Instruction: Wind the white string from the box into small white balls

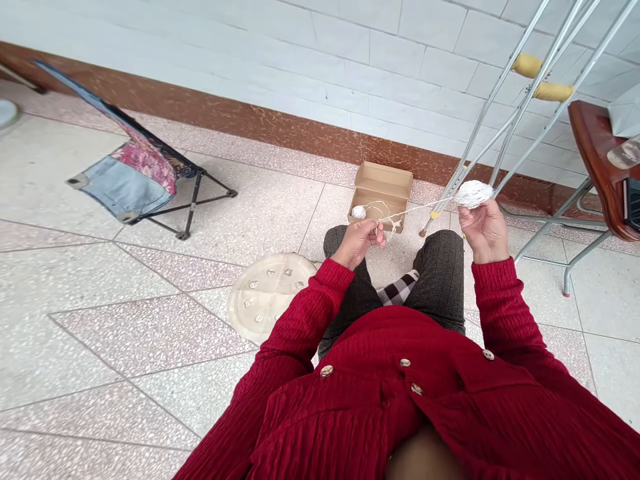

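Observation:
My right hand (486, 230) holds up a ball of white yarn (474, 193), its fingers closed round the underside. A strand of yarn (425, 205) runs taut from that ball across to my left hand (361, 241). There the fingertips are pinched on the strand, above my left knee. Loose loops of the yarn hang around those fingers. Behind the left hand an open cardboard box (383, 179) rests on the floor near the wall. A smaller ball of white yarn (359, 212) lies at its left side.
A folding chair (125, 180) stands to the left. Metal crutches (505, 120) lean on the wall at the right, beside a brown stool (595, 167) with things on it. A round pale seat or lid with holes (265, 293) is by my left leg.

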{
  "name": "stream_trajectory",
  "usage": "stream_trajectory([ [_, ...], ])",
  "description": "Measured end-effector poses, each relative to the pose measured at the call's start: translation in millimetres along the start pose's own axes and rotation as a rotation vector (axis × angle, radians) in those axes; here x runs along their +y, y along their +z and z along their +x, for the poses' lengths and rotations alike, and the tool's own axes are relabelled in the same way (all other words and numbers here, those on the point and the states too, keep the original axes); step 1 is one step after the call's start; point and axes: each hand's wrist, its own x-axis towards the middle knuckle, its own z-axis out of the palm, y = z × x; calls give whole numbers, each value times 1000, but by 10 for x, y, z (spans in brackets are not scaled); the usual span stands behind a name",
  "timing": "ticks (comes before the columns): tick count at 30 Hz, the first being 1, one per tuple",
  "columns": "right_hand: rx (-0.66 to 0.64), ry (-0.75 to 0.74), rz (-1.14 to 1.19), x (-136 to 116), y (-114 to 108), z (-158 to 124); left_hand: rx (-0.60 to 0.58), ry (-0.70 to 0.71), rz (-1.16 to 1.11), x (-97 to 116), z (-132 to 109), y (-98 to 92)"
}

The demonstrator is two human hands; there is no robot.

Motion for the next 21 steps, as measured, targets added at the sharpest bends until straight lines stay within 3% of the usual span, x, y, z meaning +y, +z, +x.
stream_trajectory([
  [5,105,117,26,328,-155,163,-105,88,-48,205,-142,183],
  [8,62,195,-22,613,-103,122,-197,77,-93,272,-233,382],
  [11,-2,210,-77,774,17,107,-416,-32,-65,202,-332,559],
  [14,-4,192,-66,658,132,223,-603,-204,83,-10,-388,580],
  [16,-11,156,-20,457,199,296,-583,-266,178,-166,-363,477],
  [21,-114,24,54,-3,306,154,-322,-254,179,-290,-154,53],
])
